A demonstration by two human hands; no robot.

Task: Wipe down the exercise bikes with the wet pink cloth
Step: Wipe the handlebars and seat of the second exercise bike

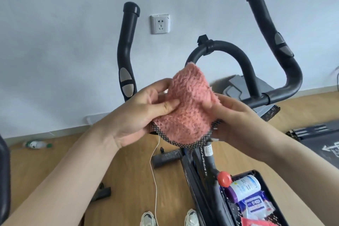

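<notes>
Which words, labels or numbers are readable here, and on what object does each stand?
"ANMA III" (start unclear): black metal bike frame.
Small white frame sticker: too small.
White bottle with purple cap: label blurred.
Blue and white packet: blurred.
Dark floor mat: white marks unreadable.

The person is showing two bare arms, the left arm (73, 170) and the right arm (293, 161), right up to the edges of the picture. The left hand (139, 113) and the right hand (236, 121) are bare too. The left thumb nail is looking short and plain. Down low, the feet are wearing a left shoe (147, 218) and a right shoe (191, 217), white with grey bits. Only the round toes are showing.
</notes>
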